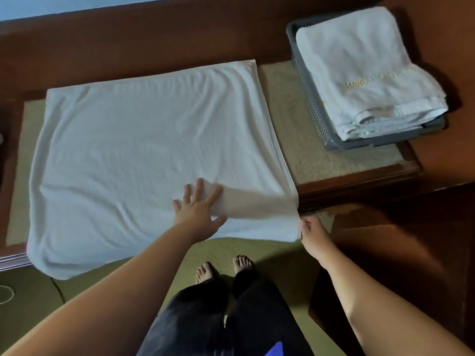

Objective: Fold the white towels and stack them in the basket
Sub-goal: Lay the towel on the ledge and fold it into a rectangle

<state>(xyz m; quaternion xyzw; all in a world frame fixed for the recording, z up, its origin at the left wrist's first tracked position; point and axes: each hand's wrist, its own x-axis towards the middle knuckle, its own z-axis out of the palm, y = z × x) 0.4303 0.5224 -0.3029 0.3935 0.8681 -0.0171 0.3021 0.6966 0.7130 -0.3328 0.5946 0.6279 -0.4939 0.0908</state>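
A white towel [154, 155] lay spread over a low wooden table [359, 181], already doubled, to judge by the stacked edges along its right side. Its near edge hung a little over the table's front. The left hand [198, 209] lay flat on the cloth near the front right part, fingers straight and spread, pressing rather than gripping. The right hand [312, 235] was at the near right corner, its fingers curled at the hem and apparently pinching it (the fingertips themselves were hidden behind the cloth's edge, so the hold was a judgement).

Further right on the same table stood a grey basket [308, 98] with folded towels [367, 73] piled above its rim, the top one overhanging the near wall.

The risks seemed plain enough. If the right hand pulled the corner across while the left palm pressed too lightly, the layers could slide apart and the fold would come out crooked. The creases still running across the middle could get locked into the next fold. The overhanging front edge might drag the towel toward the floor mat [257, 247] once the palm lifted. And the basket looked full: another towel set on that leaning pile might tip it forward over the rim.
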